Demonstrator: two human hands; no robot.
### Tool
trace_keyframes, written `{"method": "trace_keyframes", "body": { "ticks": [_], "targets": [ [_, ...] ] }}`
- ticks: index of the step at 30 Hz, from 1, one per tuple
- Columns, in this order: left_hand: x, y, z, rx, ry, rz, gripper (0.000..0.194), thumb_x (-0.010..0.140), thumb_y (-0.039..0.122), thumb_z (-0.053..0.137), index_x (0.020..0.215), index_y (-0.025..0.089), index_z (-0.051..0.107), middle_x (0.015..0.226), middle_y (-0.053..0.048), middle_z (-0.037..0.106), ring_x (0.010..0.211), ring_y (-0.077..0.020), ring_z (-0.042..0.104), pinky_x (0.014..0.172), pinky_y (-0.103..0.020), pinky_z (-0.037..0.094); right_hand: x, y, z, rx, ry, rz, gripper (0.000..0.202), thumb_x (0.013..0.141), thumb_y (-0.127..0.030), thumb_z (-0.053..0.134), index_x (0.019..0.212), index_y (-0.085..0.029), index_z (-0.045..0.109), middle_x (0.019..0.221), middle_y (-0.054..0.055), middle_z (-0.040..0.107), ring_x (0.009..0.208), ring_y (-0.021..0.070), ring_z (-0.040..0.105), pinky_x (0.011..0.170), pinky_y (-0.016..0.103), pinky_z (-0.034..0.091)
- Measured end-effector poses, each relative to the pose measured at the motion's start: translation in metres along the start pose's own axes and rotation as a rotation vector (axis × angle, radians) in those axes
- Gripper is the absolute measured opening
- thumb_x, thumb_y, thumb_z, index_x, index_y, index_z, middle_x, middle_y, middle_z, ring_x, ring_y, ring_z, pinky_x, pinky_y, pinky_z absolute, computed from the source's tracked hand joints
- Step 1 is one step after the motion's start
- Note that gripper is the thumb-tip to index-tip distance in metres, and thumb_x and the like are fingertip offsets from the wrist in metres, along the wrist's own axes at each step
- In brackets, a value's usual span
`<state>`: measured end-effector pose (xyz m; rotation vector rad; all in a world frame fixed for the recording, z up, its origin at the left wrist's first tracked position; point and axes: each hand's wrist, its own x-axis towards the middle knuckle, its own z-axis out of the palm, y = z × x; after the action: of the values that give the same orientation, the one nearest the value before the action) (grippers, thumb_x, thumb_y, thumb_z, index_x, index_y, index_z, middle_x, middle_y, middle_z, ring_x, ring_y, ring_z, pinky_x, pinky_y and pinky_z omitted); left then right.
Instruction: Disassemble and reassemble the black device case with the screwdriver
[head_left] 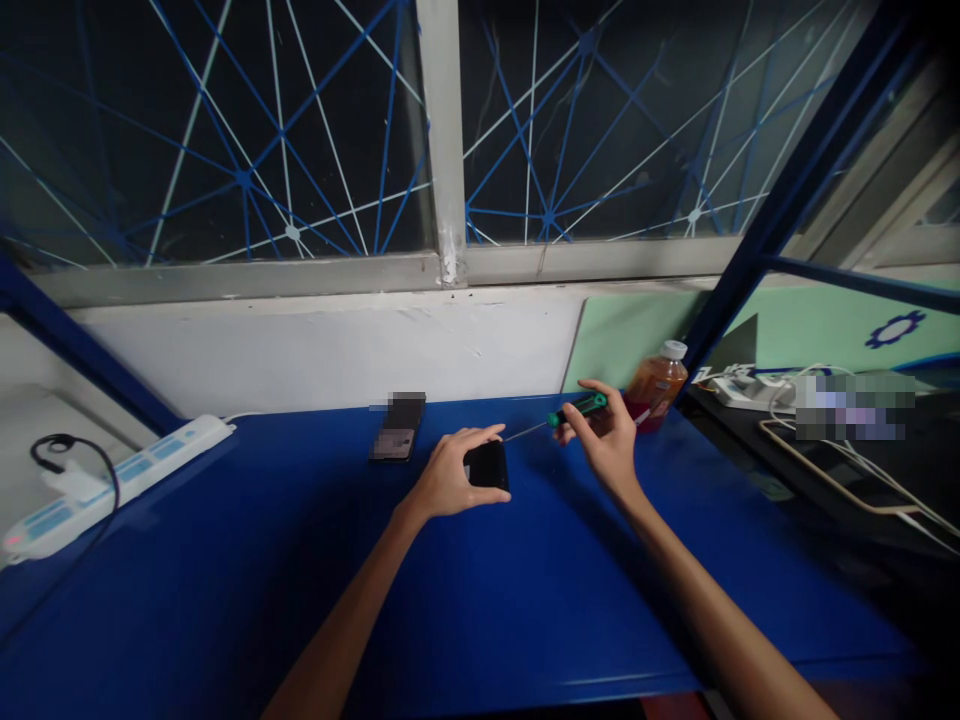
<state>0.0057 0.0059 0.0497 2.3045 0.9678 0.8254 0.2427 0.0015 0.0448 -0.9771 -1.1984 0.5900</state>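
My left hand (457, 472) grips a small black box-like object (489, 467) on the blue table, fingers along its far side and thumb along its near side. What kind of object it is, I cannot make out. In my right hand (606, 440) is a screwdriver (576, 410) with a green and black handle and a thin metal shaft. The shaft points left, and its tip is at the black object's far right corner. Whether the tip touches the object or sits in a screw is too small to tell.
A phone (399, 428) lies left of my hands on the blue table (480, 610). A drink bottle (657, 388) stands behind my right hand. On the left is a white power strip (124, 487) with a plugged-in black cable. Cables (862, 465) lie on the dark surface at right.
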Motion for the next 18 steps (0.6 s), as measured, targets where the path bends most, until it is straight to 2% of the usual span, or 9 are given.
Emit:
{"method": "trace_keyframes", "body": {
  "ticks": [3, 8, 9, 12, 14, 18],
  "targets": [
    [-0.0002, 0.0006, 0.0, -0.003, 0.003, 0.007, 0.082, 0.06, 0.046, 0.08, 0.134, 0.03, 0.048, 0.119, -0.006, 0.063, 0.11, -0.03, 0.056, 0.097, -0.054, 0.038, -0.0006, -0.0008, -0.0001, -0.103, 0.057, -0.023, 0.037, 0.081, -0.034, 0.067, 0.112, -0.02, 0.053, 0.055, -0.006, 0.056, 0.043, 0.0118, 0.055, 0.045, 0.026, 0.049],
    [-0.0004, -0.0005, 0.0007, -0.008, 0.004, 0.009, 0.082, 0.06, 0.046, 0.08, 0.133, 0.029, 0.048, 0.119, -0.006, 0.064, 0.111, -0.0305, 0.056, 0.101, -0.056, 0.034, 0.0032, 0.0019, -0.0037, 0.073, -0.072, 0.02, 0.037, 0.083, -0.037, 0.061, 0.115, -0.021, 0.049, 0.084, 0.003, 0.066, 0.054, 0.0135, 0.061, 0.05, 0.03, 0.054],
    [-0.0003, -0.0006, 0.0007, -0.009, 0.003, 0.01, 0.082, 0.06, 0.046, 0.08, 0.134, 0.029, 0.048, 0.119, -0.006, 0.064, 0.111, -0.0305, 0.056, 0.102, -0.056, 0.033, 0.0034, 0.0018, -0.0038, 0.088, -0.072, 0.02, 0.038, 0.082, -0.037, 0.063, 0.114, -0.021, 0.049, 0.083, 0.003, 0.066, 0.055, 0.0141, 0.062, 0.049, 0.03, 0.054],
    [0.0, -0.0005, 0.0005, -0.019, -0.001, 0.011, 0.083, 0.06, 0.046, 0.08, 0.135, 0.03, 0.047, 0.12, -0.005, 0.063, 0.112, -0.0299, 0.056, 0.105, -0.056, 0.031, 0.002, 0.0003, -0.003, 0.004, -0.004, -0.008, 0.038, 0.079, -0.033, 0.069, 0.111, -0.021, 0.052, 0.064, -0.003, 0.06, 0.048, 0.0134, 0.059, 0.047, 0.027, 0.051],
    [-0.0001, -0.0004, 0.0006, -0.02, -0.003, 0.011, 0.083, 0.06, 0.046, 0.081, 0.135, 0.03, 0.047, 0.121, -0.005, 0.063, 0.113, -0.0299, 0.056, 0.106, -0.055, 0.03, 0.001, -0.0002, -0.0028, -0.065, 0.032, -0.018, 0.036, 0.079, -0.033, 0.069, 0.109, -0.02, 0.054, 0.059, -0.005, 0.057, 0.043, 0.0116, 0.056, 0.046, 0.026, 0.049],
    [-0.0008, -0.0013, 0.0023, -0.004, -0.006, 0.008, 0.084, 0.06, 0.046, 0.081, 0.135, 0.03, 0.047, 0.121, -0.006, 0.063, 0.114, -0.0303, 0.055, 0.106, -0.054, 0.03, 0.0032, 0.002, -0.0049, 0.024, -0.062, 0.01, 0.038, 0.082, -0.039, 0.063, 0.113, -0.021, 0.05, 0.081, 0.002, 0.065, 0.054, 0.0133, 0.061, 0.048, 0.028, 0.053]
  ]
}}
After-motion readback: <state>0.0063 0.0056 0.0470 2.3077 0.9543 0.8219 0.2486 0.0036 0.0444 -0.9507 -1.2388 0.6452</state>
